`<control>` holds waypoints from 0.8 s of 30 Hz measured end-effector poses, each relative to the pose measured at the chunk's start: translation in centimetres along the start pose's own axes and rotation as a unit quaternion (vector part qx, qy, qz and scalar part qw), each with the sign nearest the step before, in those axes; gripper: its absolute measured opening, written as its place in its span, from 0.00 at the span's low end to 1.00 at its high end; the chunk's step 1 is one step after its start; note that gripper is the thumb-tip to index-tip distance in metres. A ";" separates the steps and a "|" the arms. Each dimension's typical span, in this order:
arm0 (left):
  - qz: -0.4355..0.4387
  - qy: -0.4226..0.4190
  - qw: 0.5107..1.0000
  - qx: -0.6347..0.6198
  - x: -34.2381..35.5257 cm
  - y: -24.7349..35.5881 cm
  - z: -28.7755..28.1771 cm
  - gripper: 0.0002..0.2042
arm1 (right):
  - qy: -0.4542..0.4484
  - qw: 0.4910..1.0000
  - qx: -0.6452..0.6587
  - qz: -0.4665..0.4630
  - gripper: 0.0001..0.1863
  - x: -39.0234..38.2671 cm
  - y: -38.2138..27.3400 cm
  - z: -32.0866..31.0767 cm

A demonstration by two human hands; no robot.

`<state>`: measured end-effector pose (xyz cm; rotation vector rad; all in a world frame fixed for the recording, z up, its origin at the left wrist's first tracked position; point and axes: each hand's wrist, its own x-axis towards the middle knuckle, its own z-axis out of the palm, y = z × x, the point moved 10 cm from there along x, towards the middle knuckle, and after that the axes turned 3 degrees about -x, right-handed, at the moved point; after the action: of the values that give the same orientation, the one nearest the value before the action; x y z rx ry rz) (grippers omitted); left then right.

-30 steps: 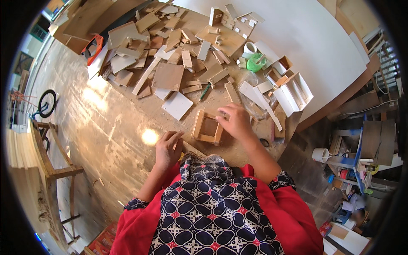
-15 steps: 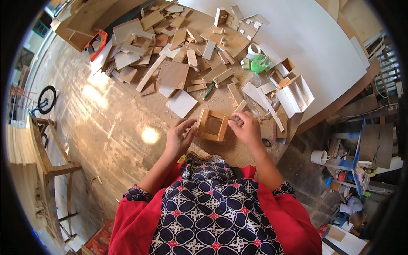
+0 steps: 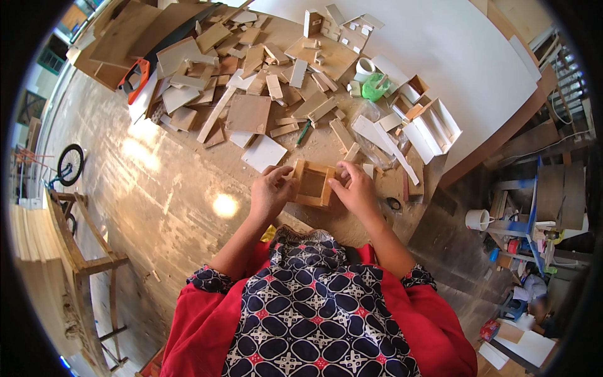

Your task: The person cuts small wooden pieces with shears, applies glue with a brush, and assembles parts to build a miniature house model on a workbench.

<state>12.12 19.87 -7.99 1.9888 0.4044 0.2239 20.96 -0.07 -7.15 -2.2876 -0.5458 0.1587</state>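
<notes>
A small open box-like wooden frame (image 3: pixel 312 201) stands on the worktable in front of me, with bars around a rectangular opening. My left hand (image 3: pixel 271 193) has its curled fingers and thumb against the frame's left side. At the right side, my right hand (image 3: pixel 357 190) grips the upright bar between thumb and bent fingers. Some fingertips are hidden behind the wood. Just beyond the frame are a white square board (image 3: pixel 264 154) and a green pen-like stick (image 3: pixel 303 133).
Wood offcuts (image 3: pixel 254 113) are heaped across the far side. An orange-handled saw (image 3: pixel 134 81) lies far left. A white divided box (image 3: pixel 433 129), a green plastic bag (image 3: pixel 375 88) and a roll of tape (image 3: pixel 364 69) are on the right. A black ring (image 3: pixel 393 203) lies near my right hand.
Both hands have closed in on the wooden frame, the left moving right against its side. The frame has turned slightly. The whole view has shifted a little.
</notes>
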 end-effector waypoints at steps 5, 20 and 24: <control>0.002 0.000 1.000 -0.008 0.0 -0.1 0.1 0.14 | -0.023 1.000 -0.004 -0.013 0.23 -0.1 0.0 0.5; -0.016 -0.055 0.998 0.012 0.1 0.3 0.5 0.15 | -0.117 0.986 0.003 0.121 0.25 -1.8 2.3 1.4; -0.023 -0.081 0.996 0.026 0.2 0.2 0.8 0.17 | -0.108 0.987 0.013 0.116 0.25 -2.0 2.4 1.8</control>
<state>12.65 19.18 -8.16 2.0298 0.3543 0.0214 19.52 -1.25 -10.25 -2.3170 -0.3804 0.5315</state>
